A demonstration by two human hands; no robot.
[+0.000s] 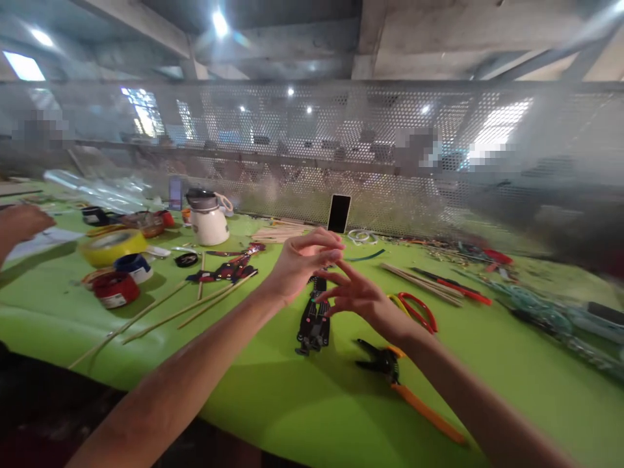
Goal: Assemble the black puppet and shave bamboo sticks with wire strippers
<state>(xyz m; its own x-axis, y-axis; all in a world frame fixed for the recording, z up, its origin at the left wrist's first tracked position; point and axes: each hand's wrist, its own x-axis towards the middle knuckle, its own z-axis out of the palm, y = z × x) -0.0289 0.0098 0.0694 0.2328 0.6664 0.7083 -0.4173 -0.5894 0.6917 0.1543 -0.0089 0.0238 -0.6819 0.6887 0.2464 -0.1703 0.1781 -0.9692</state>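
My left hand [302, 263] is raised over the middle of the green table, its thumb and forefinger closed in a pinch. What sits in that pinch, if anything, is too small to make out. My right hand [363, 299] meets it from the right, a fingertip at the pinch and the other fingers spread. Below both hands lies a long black jointed figure [314, 322] with small pink spots, its upper part partly hidden. Wire strippers [387, 367] with orange handles rest by my right forearm. Red-and-yellow-handled scissors [424, 312] are partly behind my right hand.
Thin sticks [209, 305] and a dark red figure [227, 270] lie left. Tape rolls [114, 289], a white jug [209, 224] and another person's hand [24, 224] are farther left. A phone [339, 213] stands by the mesh screen [302, 149]. More sticks [422, 284] lie right.
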